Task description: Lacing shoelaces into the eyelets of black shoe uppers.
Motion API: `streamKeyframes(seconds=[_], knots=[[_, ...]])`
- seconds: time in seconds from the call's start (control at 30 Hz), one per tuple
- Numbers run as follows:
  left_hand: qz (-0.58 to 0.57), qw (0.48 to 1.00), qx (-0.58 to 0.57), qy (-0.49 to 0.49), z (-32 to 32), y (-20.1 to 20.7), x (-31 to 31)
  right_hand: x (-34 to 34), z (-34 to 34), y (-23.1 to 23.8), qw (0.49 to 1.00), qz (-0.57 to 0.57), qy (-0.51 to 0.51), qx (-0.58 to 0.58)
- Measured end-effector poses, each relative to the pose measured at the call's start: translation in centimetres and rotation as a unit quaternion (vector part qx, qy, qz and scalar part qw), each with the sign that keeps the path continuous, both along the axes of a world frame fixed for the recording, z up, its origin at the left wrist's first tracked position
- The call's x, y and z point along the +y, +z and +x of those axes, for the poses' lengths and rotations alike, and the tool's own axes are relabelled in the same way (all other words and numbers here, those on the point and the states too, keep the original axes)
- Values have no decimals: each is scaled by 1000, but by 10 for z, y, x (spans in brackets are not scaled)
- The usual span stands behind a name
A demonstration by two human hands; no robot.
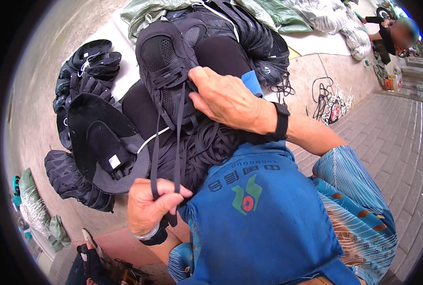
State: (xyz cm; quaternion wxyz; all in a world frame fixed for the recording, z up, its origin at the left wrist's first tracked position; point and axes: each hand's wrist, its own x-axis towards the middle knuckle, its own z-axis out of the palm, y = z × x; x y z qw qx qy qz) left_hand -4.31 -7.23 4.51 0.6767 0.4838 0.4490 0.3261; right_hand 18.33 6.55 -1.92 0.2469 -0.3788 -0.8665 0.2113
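Note:
A black mesh shoe upper [166, 61] rests on my knee, toe pointing away. My right hand [228, 102] presses on its laced throat, fingers on the eyelets. My left hand [149, 204] is closed on the two ends of a black shoelace [166, 142] that runs taut from the upper down to my fist. A bundle of loose black laces [211, 145] lies in my lap on the blue apron [259, 223].
Several black uppers lie in piles at left [85, 66] and lower left [74, 183], with one opened upper [104, 142] beside my knee. More uppers are heaped at the back [263, 42] by grey-green sacks [268, 12]. Another person [389, 33] sits far right on paving.

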Motion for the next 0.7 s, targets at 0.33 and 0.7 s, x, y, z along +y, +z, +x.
streamKeyframes(seconds=[0.33, 0.7], knots=[[-66, 985, -19, 157, 2, -4, 3, 40, 5, -9, 999, -12, 22, 32], [-25, 995, 26, 92, 1, 9, -3, 40, -12, 7, 994, 89, 63, -13]])
